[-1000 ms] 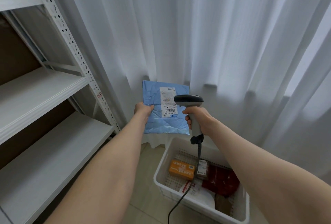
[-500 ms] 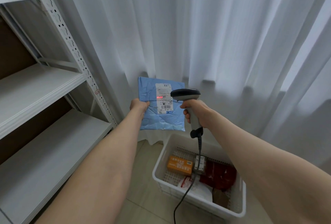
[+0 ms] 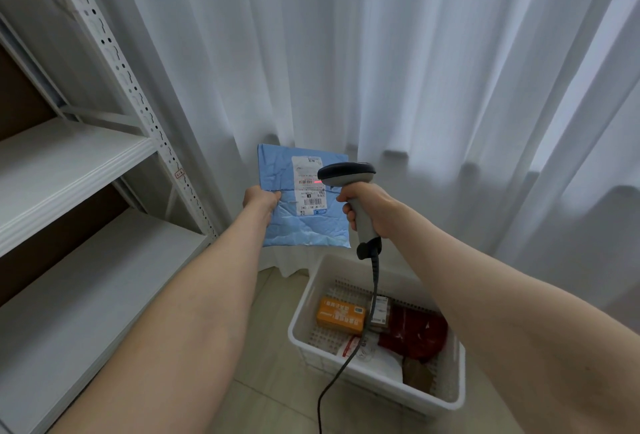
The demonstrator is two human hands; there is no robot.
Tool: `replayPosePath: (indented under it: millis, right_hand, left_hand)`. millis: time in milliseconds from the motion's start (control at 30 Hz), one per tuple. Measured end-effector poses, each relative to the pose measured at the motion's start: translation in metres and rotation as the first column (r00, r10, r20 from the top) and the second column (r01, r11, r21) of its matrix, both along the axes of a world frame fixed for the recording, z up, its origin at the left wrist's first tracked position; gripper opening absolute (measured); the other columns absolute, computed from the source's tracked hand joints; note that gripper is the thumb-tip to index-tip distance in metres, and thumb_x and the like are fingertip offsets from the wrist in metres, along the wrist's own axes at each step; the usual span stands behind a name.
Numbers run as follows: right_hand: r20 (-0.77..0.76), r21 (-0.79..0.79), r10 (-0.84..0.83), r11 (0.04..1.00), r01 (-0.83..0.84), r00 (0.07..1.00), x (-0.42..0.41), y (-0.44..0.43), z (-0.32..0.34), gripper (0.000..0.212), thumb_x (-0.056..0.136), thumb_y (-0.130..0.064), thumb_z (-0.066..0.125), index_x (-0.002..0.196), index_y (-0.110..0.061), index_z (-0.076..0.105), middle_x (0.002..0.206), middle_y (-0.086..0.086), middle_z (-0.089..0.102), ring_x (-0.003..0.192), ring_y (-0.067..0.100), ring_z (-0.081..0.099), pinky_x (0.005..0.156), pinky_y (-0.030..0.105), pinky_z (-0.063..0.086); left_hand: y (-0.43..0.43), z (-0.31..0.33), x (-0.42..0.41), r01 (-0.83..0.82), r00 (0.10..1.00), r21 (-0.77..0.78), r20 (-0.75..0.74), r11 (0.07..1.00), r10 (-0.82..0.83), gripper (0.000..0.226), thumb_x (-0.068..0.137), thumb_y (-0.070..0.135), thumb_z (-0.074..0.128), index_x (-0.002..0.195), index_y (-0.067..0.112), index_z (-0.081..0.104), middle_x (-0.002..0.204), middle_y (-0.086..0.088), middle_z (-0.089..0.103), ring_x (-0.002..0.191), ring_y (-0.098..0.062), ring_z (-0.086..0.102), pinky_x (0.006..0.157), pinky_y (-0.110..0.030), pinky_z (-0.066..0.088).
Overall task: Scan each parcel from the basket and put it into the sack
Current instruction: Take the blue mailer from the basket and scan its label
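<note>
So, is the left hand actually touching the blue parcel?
Touching. The head view shows the left hand gripping the blue parcel by its left edge.

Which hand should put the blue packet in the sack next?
Left. The left hand holds the blue packet by its edge, while the right hand is full, gripping the scanner aimed at its label. The sack is out of view.

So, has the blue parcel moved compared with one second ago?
No. The blue parcel in the left hand still sits just above the far left corner of the basket.
</note>
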State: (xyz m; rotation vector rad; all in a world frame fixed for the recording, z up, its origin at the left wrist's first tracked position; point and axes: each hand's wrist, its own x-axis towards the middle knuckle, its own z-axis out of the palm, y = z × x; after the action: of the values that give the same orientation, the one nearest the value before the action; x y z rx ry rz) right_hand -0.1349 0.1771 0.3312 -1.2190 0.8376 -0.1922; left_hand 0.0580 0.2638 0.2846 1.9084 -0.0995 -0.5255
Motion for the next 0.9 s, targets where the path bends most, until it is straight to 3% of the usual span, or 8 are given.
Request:
replayPosePath:
  millis: [500,667,900]
  right_hand:
    - [0.0,0.031,0.025,0.999,-0.025,1.0,0.004,0.002,0.005,0.002,0.089,-0.008,0.055,0.09,-0.009,0.056,0.062,0.004,0.051,0.046,0.011,0.044,0.047,0.021,0.041]
    - [-0.028,0.021,0.044,0.999,-0.044,0.999,0.001,0.004,-0.004,0.002,0.089,-0.008,0.057,0.091,-0.008,0.057,0.065,0.007,0.053,0.046,0.012,0.044,0.046,0.021,0.042]
    - [-0.046,0.005,0.064,0.998,-0.064,0.997,0.002,0.005,-0.009,0.001,0.088,-0.007,0.057,0.088,-0.008,0.057,0.065,0.007,0.052,0.048,0.013,0.043,0.047,0.022,0.041]
  left_hand:
    - [0.005,0.004,0.006,-0.008,1.0,-0.007,0.005,1.0,0.009,0.026,0.09,0.006,0.062,0.115,0.002,0.061,0.113,-0.011,0.063,0.088,-0.023,0.054,0.08,-0.03,0.047]
    - [0.006,0.006,0.01,-0.038,0.999,-0.024,-0.007,0.999,0.038,0.026,0.089,0.007,0.063,0.114,0.002,0.062,0.117,-0.013,0.063,0.089,-0.024,0.056,0.088,-0.036,0.051]
    - [0.01,0.009,0.014,-0.051,0.998,-0.031,-0.024,0.998,0.05,0.026,0.088,0.006,0.064,0.114,0.003,0.062,0.116,-0.013,0.064,0.09,-0.026,0.058,0.087,-0.037,0.051]
